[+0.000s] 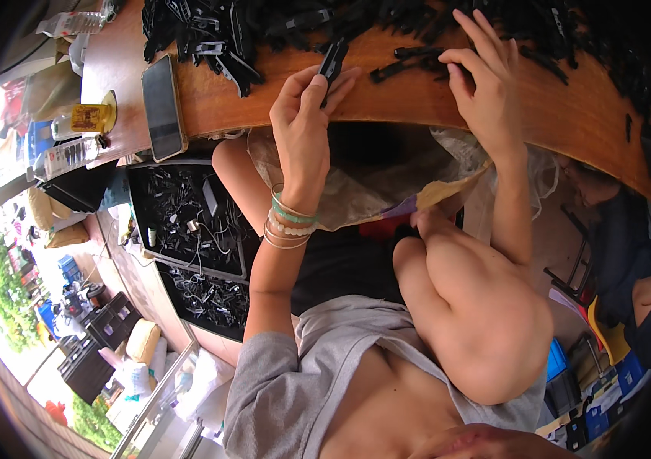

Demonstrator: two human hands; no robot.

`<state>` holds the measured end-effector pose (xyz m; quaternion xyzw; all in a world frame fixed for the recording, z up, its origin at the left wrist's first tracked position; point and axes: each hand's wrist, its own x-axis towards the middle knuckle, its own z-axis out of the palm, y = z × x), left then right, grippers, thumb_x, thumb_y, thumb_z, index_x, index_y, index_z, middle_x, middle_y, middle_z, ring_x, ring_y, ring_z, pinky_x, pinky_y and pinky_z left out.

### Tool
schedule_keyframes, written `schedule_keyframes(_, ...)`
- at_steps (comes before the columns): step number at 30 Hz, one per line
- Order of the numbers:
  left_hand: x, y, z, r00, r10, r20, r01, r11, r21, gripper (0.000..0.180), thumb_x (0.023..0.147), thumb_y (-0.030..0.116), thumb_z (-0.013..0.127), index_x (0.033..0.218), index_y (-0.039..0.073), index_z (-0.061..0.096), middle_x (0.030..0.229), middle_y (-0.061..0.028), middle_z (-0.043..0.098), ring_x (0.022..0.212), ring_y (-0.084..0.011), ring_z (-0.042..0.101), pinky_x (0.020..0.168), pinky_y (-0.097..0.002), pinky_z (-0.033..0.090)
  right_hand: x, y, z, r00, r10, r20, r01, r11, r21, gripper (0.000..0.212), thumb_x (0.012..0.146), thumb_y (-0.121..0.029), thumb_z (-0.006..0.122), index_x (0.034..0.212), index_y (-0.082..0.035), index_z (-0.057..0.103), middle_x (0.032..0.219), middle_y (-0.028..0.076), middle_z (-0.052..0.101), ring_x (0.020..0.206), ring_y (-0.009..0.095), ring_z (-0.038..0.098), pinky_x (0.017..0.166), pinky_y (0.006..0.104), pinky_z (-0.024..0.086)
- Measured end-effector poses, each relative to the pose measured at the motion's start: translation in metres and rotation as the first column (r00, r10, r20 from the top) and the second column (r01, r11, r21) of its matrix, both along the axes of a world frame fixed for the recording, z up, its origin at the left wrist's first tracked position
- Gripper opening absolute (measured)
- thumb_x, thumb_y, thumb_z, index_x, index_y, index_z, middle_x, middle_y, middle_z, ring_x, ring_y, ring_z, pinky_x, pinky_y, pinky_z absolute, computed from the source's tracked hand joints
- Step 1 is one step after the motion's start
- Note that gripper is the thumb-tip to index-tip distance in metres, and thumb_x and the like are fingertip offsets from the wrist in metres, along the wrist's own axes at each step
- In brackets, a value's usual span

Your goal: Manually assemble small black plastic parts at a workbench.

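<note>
My left hand (304,103) is raised at the table's near edge. Its thumb and fingers close on a slim black plastic clip-like part (332,63), which points up and away. To the right, my right hand (488,96) is above the tabletop with thumb and index fingertip pinched together and the other fingers stretched out. Whatever may be in that pinch is too small or hidden to make out. Just left of its fingertips, a loose black plastic part (400,67) lies on the brown wooden table (264,113).
A heap of black plastic parts (210,34) runs along the table's far side. A phone (162,107) lies at the left beside a yellow box (89,118). Below stand black trays (245,256) of parts. A clear plastic bag (356,203) hangs under the edge; another person (631,252) is at the right.
</note>
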<state>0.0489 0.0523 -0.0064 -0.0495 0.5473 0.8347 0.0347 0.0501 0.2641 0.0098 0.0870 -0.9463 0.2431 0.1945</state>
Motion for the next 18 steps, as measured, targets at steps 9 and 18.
schedule_keyframes(9, 0.000, 0.005, 0.005, 0.999, -0.047, -0.023, 0.047, 0.999, -0.008, 0.023, 0.097, 0.005, 0.041, 0.108, -0.013, 0.050, 0.107, -0.0234, 0.062, 0.104, -0.0330, 0.062, 0.097, -0.0367, 0.049, -0.006, 0.017, 0.009, 0.995, -0.028, -0.098, 0.053, 0.962, 0.266, 0.016, 0.082, 0.001, 0.056, 0.097, -0.002, 0.063, 0.118, 0.017, 0.057, 0.118, 0.031, 0.050, 0.101, 0.0501, 0.036)
schedule_keyframes(18, 0.002, -0.006, -0.003, 0.995, -0.060, -0.077, 0.055, 0.996, -0.067, 0.023, 0.098, 0.006, 0.042, 0.109, -0.012, 0.051, 0.110, -0.0250, 0.059, 0.109, -0.0370, 0.059, 0.101, -0.0445, 0.046, -0.014, 0.022, -0.020, 0.995, -0.096, -0.013, 0.097, 0.991, 0.090, 0.008, 0.076, -0.003, 0.065, 0.083, -0.005, 0.068, 0.132, 0.010, 0.052, 0.134, 0.027, 0.035, 0.108, 0.0598, 0.022)
